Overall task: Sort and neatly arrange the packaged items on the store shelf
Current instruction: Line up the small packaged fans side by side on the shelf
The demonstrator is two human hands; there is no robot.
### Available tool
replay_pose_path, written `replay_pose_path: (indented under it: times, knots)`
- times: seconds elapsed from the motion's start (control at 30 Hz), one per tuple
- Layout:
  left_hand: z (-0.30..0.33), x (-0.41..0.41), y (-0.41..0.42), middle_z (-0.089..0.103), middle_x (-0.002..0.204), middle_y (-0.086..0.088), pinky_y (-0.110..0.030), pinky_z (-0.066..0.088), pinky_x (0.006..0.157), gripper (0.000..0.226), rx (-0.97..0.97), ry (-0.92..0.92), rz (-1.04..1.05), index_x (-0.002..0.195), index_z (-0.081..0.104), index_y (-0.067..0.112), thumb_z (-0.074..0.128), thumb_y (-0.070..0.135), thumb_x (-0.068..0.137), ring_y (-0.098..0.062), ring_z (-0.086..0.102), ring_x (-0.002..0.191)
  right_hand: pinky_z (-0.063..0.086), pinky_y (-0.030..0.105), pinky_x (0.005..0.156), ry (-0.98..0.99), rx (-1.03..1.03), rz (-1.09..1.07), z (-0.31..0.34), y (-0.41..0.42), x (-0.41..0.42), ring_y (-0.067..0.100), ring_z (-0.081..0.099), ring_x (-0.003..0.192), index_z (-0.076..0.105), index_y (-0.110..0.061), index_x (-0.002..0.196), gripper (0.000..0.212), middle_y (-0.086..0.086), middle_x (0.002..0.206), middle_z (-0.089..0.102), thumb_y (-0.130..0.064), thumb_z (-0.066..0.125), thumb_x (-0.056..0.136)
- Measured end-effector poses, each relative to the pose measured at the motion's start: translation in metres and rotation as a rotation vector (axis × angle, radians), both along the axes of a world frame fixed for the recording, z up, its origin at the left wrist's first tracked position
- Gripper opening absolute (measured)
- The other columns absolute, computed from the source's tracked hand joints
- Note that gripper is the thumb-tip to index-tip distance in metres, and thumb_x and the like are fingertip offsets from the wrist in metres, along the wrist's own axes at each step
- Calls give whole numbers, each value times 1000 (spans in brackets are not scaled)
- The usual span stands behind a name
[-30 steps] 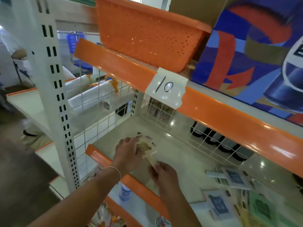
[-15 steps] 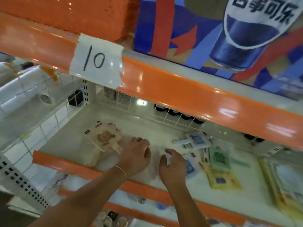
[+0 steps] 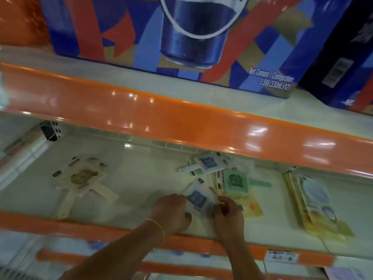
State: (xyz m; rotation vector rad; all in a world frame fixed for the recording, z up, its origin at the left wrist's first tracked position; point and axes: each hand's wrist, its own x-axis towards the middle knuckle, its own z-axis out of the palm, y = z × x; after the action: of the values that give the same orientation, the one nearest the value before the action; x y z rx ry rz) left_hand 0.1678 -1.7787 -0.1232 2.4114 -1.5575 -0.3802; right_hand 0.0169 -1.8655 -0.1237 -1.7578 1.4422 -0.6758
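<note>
On the cream shelf [image 3: 137, 184] lie flat packaged items with stick handles. My left hand [image 3: 173, 213] and my right hand [image 3: 228, 213] both grip a pack with a blue print [image 3: 196, 199], one hand on each side of it. A second blue-print pack [image 3: 207, 163] lies further back. A green-print pack [image 3: 235, 180] sits beside it, over a yellow pack [image 3: 252, 208]. At the left lies a small pile of tan-print packs [image 3: 81, 176].
The orange edge of the upper shelf [image 3: 181, 122] overhangs the work area, with a large blue and red drinks carton [image 3: 181, 37] on it. A stack of yellow packs [image 3: 314, 205] lies at the right. An orange front rail [image 3: 60, 223] borders the shelf.
The tan pack was put down on the pile at the left. Both hands moved right and took hold of the blue-print pack. The view swung to the right.
</note>
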Motion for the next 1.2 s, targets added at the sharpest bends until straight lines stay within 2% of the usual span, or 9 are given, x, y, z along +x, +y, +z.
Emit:
replay_pose_path:
  times: [0.1, 0.23, 0.33, 0.47, 0.63, 0.73, 0.8, 1.03, 1.2]
  knots:
    - [3, -19, -10, 64, 101, -2, -25, 41, 70, 26, -24, -25, 35, 99, 58, 19, 52, 39, 83, -22, 62, 95, 42, 22, 56, -109, 130, -43, -7, -11, -9, 18, 60, 71, 66, -17, 106, 21, -1, 79, 67, -11, 61, 86]
    - [5, -35, -18, 65, 102, -1, -25, 43, 70, 32, -77, -46, 118, 105, 55, 17, 48, 43, 87, -20, 63, 95, 46, 36, 69, -629, 475, -166, -8, -19, -22, 25, 56, 73, 66, -2, 102, 16, 13, 79, 66, 1, 55, 91]
    - [10, -44, -22, 65, 98, -3, -24, 38, 64, 25, -74, 78, 197, 96, 48, 17, 48, 42, 89, -21, 62, 90, 46, 36, 68, -752, 567, -134, -6, -22, -27, 25, 54, 73, 65, -1, 99, 14, 16, 81, 63, 3, 53, 93]
    - [20, -56, -22, 53, 69, 3, -22, 35, 56, 27, -44, 142, 288, 68, 46, 18, 51, 37, 87, -18, 53, 68, 45, 22, 46, -648, 484, -25, 2, -16, -26, 13, 53, 51, 63, 1, 91, 8, 11, 68, 60, 6, 56, 90]
    - [20, -60, -17, 42, 51, 2, -24, 29, 43, 41, -86, 241, 427, 55, 39, 14, 55, 37, 85, -15, 43, 51, 41, 10, 42, -354, 307, 134, -2, -21, -25, -2, 56, 46, 66, -7, 94, 10, 5, 72, 68, -3, 59, 89]
    - [17, -56, -9, 39, 50, 2, -23, 28, 44, 42, -139, 278, 466, 54, 37, 15, 57, 34, 85, -9, 40, 47, 51, 19, 53, -221, 309, 196, 3, -19, -17, 5, 66, 57, 66, -12, 106, 19, 2, 74, 71, -9, 59, 88]
    - [11, -49, -2, 38, 51, 0, -25, 30, 47, 44, -171, 328, 455, 53, 36, 14, 57, 36, 85, -10, 38, 46, 55, 30, 57, -249, 425, 214, 7, -16, -9, 15, 68, 59, 63, -12, 111, 25, 6, 73, 73, -7, 55, 88]
    - [14, -11, 27, 40, 56, 2, -18, 26, 41, 36, -228, 474, 527, 57, 39, 16, 53, 30, 87, -12, 38, 49, 33, 29, 47, -294, 571, 259, 12, 17, 37, 23, 51, 53, 57, -22, 106, 32, 20, 70, 71, 1, 47, 86]
    - [21, 32, 58, 45, 55, 4, -23, 31, 45, 34, -249, 533, 665, 57, 44, 19, 48, 25, 91, -12, 45, 51, 46, 29, 54, -130, 339, 308, 9, 34, 68, 20, 65, 60, 62, -29, 102, 23, 0, 69, 72, -15, 52, 86]
